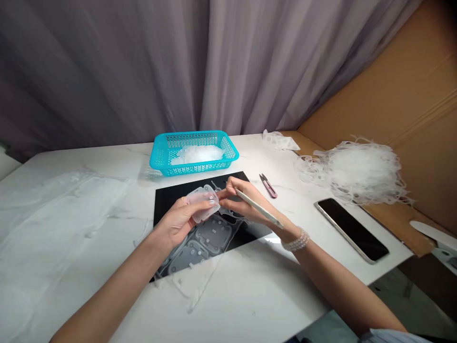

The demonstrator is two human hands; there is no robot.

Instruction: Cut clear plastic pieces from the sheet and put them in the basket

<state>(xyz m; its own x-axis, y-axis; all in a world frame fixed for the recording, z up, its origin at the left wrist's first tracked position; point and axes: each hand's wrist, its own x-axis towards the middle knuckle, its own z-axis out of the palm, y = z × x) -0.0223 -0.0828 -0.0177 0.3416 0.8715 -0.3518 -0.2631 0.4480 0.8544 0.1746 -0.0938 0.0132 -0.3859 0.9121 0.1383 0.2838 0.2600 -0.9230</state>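
Note:
My left hand [178,221] is closed round a small translucent silicone piece [204,202], held up over a black mat [167,202]. My right hand [240,202] pinches a thin pale stick-like tool [259,208], its tip at the piece's right edge. Under both hands lies a clear moulded sheet [210,236] of several joined rounded parts on the mat. A pearl bracelet [295,242] circles my right wrist.
A turquoise basket [159,155] with white translucent pieces stands behind the mat. Small pink snips [268,186] lie to the right, then a dark phone [352,229]. A heap of white trimmings [357,171] rests on cardboard [400,119]. Clear plastic film [53,209] covers the left side of the table.

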